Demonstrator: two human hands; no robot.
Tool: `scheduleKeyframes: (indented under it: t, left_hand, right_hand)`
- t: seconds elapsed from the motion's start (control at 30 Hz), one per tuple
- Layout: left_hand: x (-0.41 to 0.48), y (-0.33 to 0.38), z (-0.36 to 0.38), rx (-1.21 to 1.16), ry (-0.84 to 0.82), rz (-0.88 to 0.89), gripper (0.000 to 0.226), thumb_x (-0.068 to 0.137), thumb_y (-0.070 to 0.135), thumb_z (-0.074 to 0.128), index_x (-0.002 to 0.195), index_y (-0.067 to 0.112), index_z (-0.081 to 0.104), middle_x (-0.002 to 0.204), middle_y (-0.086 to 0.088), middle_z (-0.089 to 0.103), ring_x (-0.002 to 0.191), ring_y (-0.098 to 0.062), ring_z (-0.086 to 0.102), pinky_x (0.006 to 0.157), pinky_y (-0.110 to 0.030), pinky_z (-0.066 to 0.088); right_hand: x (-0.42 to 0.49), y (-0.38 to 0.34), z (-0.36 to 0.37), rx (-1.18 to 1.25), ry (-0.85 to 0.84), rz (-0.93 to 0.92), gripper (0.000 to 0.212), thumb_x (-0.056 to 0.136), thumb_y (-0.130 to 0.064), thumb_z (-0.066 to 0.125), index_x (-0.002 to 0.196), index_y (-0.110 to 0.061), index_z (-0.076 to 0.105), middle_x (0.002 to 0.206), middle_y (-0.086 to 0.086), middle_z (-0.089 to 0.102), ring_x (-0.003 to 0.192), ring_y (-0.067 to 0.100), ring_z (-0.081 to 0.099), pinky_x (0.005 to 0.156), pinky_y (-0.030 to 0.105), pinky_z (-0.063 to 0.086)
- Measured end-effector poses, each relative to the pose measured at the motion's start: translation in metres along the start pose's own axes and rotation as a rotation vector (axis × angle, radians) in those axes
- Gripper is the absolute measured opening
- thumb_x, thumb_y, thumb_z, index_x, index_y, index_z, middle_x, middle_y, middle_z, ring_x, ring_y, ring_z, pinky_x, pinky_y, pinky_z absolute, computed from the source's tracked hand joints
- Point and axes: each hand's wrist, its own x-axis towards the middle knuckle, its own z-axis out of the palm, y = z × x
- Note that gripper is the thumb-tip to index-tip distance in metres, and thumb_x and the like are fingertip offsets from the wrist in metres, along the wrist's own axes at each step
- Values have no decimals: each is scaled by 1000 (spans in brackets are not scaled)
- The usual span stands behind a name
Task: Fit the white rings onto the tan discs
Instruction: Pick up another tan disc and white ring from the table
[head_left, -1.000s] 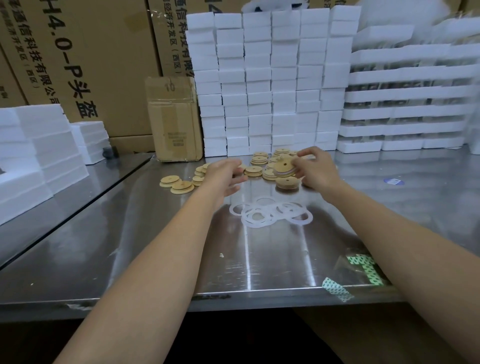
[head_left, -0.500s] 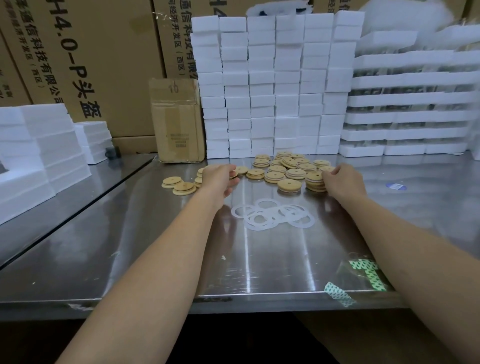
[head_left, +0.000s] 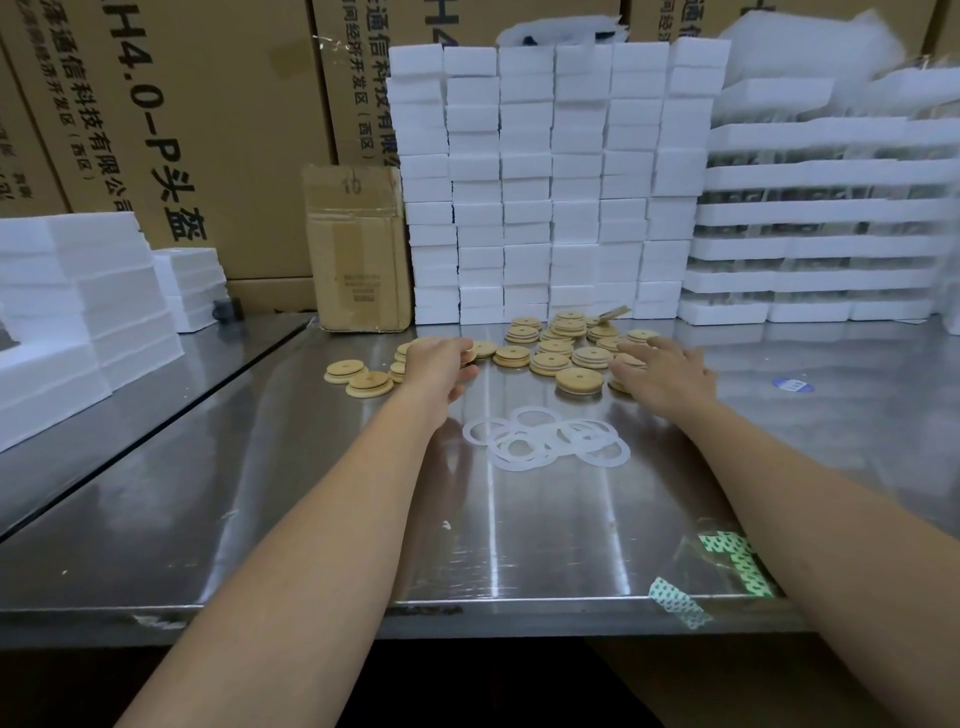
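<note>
Nearest, both bare forearms are cut off by the lower frame edge, so nothing above the elbows shows. By the bench's (head_left: 311, 545) near edge, toward the right corner, lie scraps of green-patterned tape (head_left: 730, 564), one hanging over the edge.

Further in, around mid-bench, the white rings (head_left: 545, 440) lie flat in a loose overlapping heap: thin and translucent, with the steel showing through their openings. How many there are is hard to tell where they overlap.

Beyond them, the left hand (head_left: 439, 370) is seen from the back, its fingers (head_left: 457, 347) curled down over a small cluster of discs. Whether they grip one cannot be told, since the hand hides what is under it. The right hand (head_left: 662, 370) lies palm down with its fingers (head_left: 635, 357) spread and fairly straight across the right side of the pile, covering several discs.

Toward the bench's far edge the tan discs (head_left: 561, 345) are scattered and stacked, round, wood-coloured, each with a small centre hole. One lies apart just behind the rings and two lie toward the left edge.

Behind them stand a cardboard box (head_left: 358, 249), white foam blocks (head_left: 556, 182), foam trays (head_left: 821, 208) and printed cartons (head_left: 182, 104).
</note>
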Motion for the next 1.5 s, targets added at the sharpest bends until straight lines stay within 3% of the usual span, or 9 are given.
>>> scheduleKeyframes:
  t: [0.17,0.37,0.47,0.6,0.83,1.03,1.17,1.37,1.5]
  left_hand:
    - [2,-6,-4,282,66,203,14,103,21,61,96,17,71,96,-1,73,89,-20,71,74,-32,50]
    - [7,-18,-26,1032,308,436,37,99,20,56,132,32,67,145,-1,56,139,-28,46,112,-43,37]
    - [11,-22,-41,1224,299,302,54,97,27,57,151,25,54,168,-9,33,158,-33,23,128,-48,21]
    - [16,-23,-54,1291,216,113,50,101,37,51,144,13,61,156,-13,48,150,-36,33,126,-55,24]
    - [14,-18,-57,1253,303,174,45,98,32,59,142,23,60,152,-14,46,145,-37,39,115,-49,33]
    - [20,-19,-62,1177,374,244,38,101,26,52,136,29,65,145,-11,58,140,-37,45,111,-48,34]
    - [21,-13,-51,797,305,289,39,100,29,59,139,30,60,147,-8,48,117,-29,56,98,-38,43]
    - [22,-7,-40,348,148,164,48,79,7,77,126,9,71,142,-16,56,113,-33,65,97,-34,55]
    - [22,-9,-40,183,16,51,45,73,-8,83,117,-6,73,93,-13,69,80,-25,64,92,-41,61]
  right_hand:
    - [0,4,-3,3,-38,53,46,90,-60,56,134,-49,65,157,-5,50,142,37,41,113,49,35]
    - [0,-1,1,49,-1,1,37,91,-51,64,126,-42,73,148,2,59,137,36,49,109,45,44]
    - [2,-4,2,5,-50,-112,48,92,-56,61,139,-49,62,162,-2,47,150,30,38,120,47,33]
    - [2,-6,8,-116,-144,-229,53,92,-72,58,139,-50,62,169,-4,34,156,30,28,125,51,25]
    - [-14,-20,1,3,-53,-289,43,79,-69,76,102,-34,67,112,-7,66,116,24,57,100,48,48]
    - [-24,-41,-5,29,19,-387,29,91,-45,75,115,-29,75,129,1,69,128,26,55,107,49,44]
    - [-32,-54,2,200,-96,-501,17,97,-26,70,110,-24,81,123,0,74,120,20,63,107,45,47]
    - [-41,-64,11,-17,-255,-577,29,102,-41,65,127,-31,76,147,-2,61,137,22,51,115,51,40]
    - [-42,-66,14,162,-247,-542,7,92,-30,79,85,-28,79,100,-13,68,83,8,58,81,36,52]
